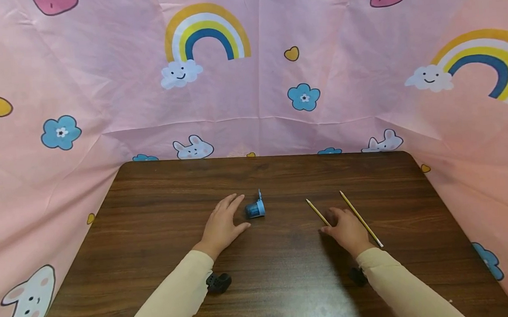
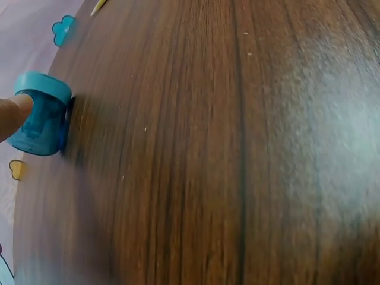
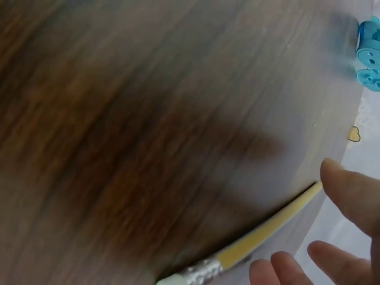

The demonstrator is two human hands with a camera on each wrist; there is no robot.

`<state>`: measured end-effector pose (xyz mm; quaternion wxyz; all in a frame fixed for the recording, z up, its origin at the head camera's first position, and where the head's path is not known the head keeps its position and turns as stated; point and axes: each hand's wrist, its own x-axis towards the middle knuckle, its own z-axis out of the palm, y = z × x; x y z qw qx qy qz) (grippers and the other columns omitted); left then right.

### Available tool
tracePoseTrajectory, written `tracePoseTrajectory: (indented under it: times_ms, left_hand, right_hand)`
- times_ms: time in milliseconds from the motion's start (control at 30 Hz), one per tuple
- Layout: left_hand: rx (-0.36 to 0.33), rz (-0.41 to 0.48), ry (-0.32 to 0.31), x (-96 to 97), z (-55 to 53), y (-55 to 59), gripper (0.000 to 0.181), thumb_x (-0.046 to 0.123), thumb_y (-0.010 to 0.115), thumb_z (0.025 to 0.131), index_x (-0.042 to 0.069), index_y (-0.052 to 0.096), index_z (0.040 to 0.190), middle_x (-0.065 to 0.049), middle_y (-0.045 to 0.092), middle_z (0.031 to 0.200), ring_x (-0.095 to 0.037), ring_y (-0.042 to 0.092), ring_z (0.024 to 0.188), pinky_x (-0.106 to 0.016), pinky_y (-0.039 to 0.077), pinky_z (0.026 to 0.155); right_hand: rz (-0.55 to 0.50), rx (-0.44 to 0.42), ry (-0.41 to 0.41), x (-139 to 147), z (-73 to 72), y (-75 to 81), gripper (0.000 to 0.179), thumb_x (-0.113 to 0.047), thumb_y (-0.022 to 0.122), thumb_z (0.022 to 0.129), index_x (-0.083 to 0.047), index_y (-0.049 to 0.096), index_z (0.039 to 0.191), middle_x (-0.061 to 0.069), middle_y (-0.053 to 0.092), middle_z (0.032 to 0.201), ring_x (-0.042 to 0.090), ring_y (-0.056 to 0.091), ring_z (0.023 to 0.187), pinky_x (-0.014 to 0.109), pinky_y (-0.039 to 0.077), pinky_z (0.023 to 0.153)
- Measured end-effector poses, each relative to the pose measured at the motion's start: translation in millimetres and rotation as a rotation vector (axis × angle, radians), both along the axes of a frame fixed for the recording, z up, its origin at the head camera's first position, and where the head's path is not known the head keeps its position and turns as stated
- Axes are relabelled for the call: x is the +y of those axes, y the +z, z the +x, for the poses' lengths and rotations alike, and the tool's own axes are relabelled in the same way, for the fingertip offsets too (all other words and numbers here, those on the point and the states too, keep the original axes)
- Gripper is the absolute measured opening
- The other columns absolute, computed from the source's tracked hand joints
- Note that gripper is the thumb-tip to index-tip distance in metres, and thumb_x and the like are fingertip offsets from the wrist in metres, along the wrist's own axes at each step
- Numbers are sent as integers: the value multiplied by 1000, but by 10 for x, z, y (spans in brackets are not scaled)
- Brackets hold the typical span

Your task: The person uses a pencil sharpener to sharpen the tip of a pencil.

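A small blue pencil sharpener (image 1: 254, 209) with a see-through body lies on the table, its lid raised. My left hand (image 1: 223, 224) is just left of it, fingers extended and thumb apart. In the left wrist view the thumb (image 2: 15, 113) overlaps the sharpener's body (image 2: 44, 124). My right hand (image 1: 345, 228) reaches over a yellow pencil (image 1: 316, 210), hiding its rear part. The right wrist view shows that pencil (image 3: 255, 240) on the tabletop, with a silver ferrule and pale eraser, and the thumb and fingers (image 3: 341, 261) spread apart beside it.
A second yellow pencil (image 1: 361, 218) with a white end lies right of my right hand. Pink patterned cloth (image 1: 271, 80) hangs behind and beside the brown wooden table (image 1: 159, 183). A dark device (image 1: 219, 283) sits at my left wrist.
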<state>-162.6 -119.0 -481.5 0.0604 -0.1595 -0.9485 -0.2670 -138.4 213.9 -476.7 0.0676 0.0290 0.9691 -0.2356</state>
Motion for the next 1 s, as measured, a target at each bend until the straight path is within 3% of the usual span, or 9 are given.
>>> tracePoseTrajectory:
  times_ms: [367, 733, 1000]
  left_hand:
    - [-24, 16, -7, 95, -72, -19, 75, 25, 83, 78, 12, 48, 143, -15, 46, 142, -34, 43, 131, -54, 41, 104]
    - [-58, 40, -23, 189, -129, -101, 70, 23, 82, 79, 14, 51, 141, -12, 50, 139, -33, 46, 130, -52, 42, 104]
    - [-57, 59, -35, 241, -131, -156, 67, 20, 81, 79, 14, 52, 139, -9, 54, 135, -30, 48, 128, -50, 44, 102]
  right_hand:
    - [-54, -16, -9, -6, -44, -6, 43, -22, 79, 81, -3, 67, 117, 15, 68, 111, 33, 64, 100, 51, 51, 83]
    - [-58, -64, -33, 23, -65, -12, 44, -16, 77, 81, 2, 64, 119, 19, 67, 113, 36, 63, 102, 52, 51, 82]
    - [-35, -81, -37, 33, -56, 9, 40, -11, 76, 80, 2, 66, 116, 18, 68, 105, 33, 64, 95, 48, 52, 74]
